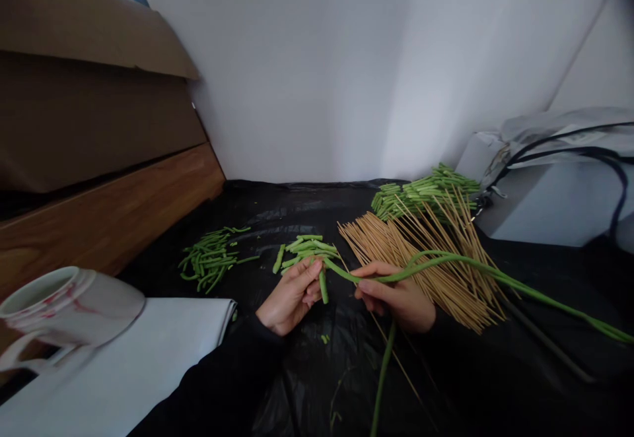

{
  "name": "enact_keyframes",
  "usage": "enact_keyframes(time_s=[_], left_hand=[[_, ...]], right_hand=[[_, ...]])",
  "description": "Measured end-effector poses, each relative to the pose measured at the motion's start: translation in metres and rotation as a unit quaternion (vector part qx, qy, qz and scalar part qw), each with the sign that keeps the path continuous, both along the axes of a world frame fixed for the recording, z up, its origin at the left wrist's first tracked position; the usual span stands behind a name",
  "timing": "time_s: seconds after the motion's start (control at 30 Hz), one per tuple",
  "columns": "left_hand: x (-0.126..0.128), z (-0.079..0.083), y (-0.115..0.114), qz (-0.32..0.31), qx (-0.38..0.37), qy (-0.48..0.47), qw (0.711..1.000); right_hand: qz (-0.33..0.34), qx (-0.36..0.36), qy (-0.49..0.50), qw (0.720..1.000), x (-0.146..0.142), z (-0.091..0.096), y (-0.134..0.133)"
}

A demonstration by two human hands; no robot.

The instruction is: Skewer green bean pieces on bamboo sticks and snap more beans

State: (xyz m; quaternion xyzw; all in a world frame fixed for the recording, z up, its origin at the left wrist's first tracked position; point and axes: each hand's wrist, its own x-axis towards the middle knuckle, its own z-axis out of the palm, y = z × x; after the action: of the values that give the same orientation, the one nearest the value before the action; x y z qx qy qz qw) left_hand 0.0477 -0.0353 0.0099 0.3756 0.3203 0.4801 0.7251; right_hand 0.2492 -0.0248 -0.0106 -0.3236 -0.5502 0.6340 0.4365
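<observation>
Both hands are closed on a long yardlong bean (475, 267), the left hand (291, 300) pinching its end and the right hand (395, 296) gripping it just beside, so the bean is steadied over a short span while its free length trails off to the right. A short green piece (323, 288) hangs below the left fingers (whether it is still joined to the bean, I cannot tell). Just ahead of the left hand lies a heap of cut beans (307, 251), with a second heap (211, 260) further left, both apparently kept apart from the bamboo skewers (426, 272) fanned out ahead of the right hand, on a black plastic sheet (307, 384)
</observation>
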Motion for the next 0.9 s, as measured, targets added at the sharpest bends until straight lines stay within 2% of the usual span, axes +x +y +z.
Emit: enact_keyframes(time_s=[0.13,0.27,0.33,0.43,0.53,0.73,0.9], left_hand=[[-0.002,0.001,0.002,0.025,-0.012,-0.009,1.0],[-0.015,0.007,0.012,0.11,-0.032,-0.075,0.991],[-0.021,0.011,0.015,0.127,-0.046,-0.099,0.986],[-0.021,0.013,0.012,0.07,-0.042,-0.07,0.994],[-0.011,0.011,0.004,-0.02,-0.005,0.033,0.999],[-0.001,0.006,-0.007,-0.165,0.046,0.205,0.964],[-0.004,0.005,-0.005,-0.209,0.032,0.242,0.947]], right_hand=[[-0.009,-0.005,0.006,1.0,0.002,0.0,0.002],[-0.007,-0.021,-0.004,1.0,0.004,0.001,0.002],[-0.003,-0.029,0.003,1.0,0.003,0.002,0.001],[0.012,-0.044,0.012,0.999,0.003,0.004,0.0],[0.035,-0.048,0.011,0.998,0.003,0.005,0.0],[0.079,-0.05,-0.01,0.996,0.003,0.007,-0.004],[0.072,-0.066,0.004,0.995,0.004,0.008,-0.001]])
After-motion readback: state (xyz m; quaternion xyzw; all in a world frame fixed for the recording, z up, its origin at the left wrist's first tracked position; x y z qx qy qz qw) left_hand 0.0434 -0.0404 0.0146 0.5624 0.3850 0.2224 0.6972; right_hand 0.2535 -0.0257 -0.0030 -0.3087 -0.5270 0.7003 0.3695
